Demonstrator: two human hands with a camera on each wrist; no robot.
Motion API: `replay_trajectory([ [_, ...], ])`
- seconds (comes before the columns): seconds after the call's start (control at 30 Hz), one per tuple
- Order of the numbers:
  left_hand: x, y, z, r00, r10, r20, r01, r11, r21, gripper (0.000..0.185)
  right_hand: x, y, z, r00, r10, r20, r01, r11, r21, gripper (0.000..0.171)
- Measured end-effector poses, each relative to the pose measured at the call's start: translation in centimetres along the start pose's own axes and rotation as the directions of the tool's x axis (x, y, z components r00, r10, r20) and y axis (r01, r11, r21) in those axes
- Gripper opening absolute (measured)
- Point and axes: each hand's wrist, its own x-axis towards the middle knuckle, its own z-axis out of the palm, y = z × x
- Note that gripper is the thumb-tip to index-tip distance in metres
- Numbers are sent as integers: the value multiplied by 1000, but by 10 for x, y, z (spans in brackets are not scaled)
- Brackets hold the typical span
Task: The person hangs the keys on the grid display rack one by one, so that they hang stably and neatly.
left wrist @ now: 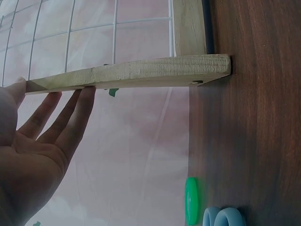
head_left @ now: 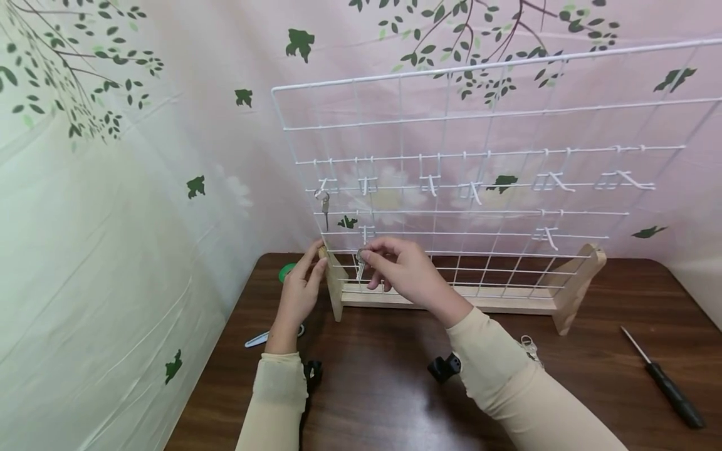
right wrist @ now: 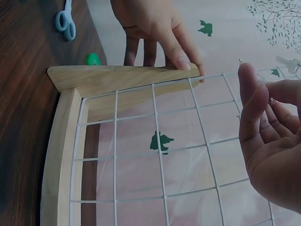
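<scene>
A white wire grid rack point(head_left: 496, 65) stands on a wooden base point(head_left: 507, 304). My left hand point(head_left: 299, 291) holds the rack's left wooden side piece point(left wrist: 141, 70), thumb on one face and fingertips on the other. In front of the rack's lower left, my right hand point(head_left: 408, 269) pinches a bunch of keys point(head_left: 361, 266) between thumb and forefinger. The keys dangle just below a white hook point(head_left: 365, 232); in the right wrist view the fingers mostly hide them. Another key point(head_left: 325, 207) on a ring hangs at the upper left hook point(head_left: 324, 184).
More white hooks point(head_left: 432, 183) line the grid to the right. Blue-handled scissors point(right wrist: 66, 23) and a green round object point(head_left: 286, 272) lie left of the rack. A black-handled screwdriver point(head_left: 671, 389) is at the right, and keys point(head_left: 529, 346) lie by the right sleeve.
</scene>
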Motion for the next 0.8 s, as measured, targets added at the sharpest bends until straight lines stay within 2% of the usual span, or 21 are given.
replay_trajectory([
  [0.13,-2,-1,0,1000,-12,5,12,1000,2,50,4,5,2,1000,22,-14,-22,1000,-3,24],
  [0.33,-1,1,0,1000,-8,4,8,1000,-1,50,11,10,2,996,46,-82,-47,999,-15,26],
  [0.47,0,0,0,1000,-2,1,2,1000,-4,50,9,15,0,994,47,-99,-48,999,-9,28],
  [0.63,1,-2,1,1000,-4,10,4,1000,-1,50,-11,23,-15,990,58,-129,-61,998,-21,35],
  [0.8,1,-2,-1,1000,-7,14,7,1000,8,51,-41,28,-44,980,64,-190,-74,996,-45,42],
])
